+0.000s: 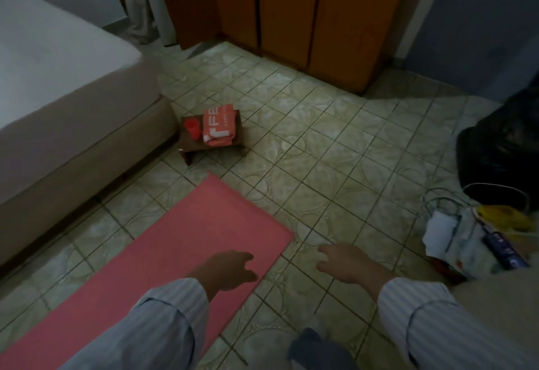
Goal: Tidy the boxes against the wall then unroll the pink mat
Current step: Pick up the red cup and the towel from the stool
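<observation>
one pink mat [186, 241] lies flat; left hand [230, 270] and right hand [347, 261], two loose grips, hold nothing

Probably bedroom: bed [58, 78], wardrobe [306, 20].

One pink mat [186, 241]; two hands; one stool [213, 148]; perhaps one red cup [193, 129].

orange packet [218, 127] | white letters "FE" | rest unreadable
</observation>
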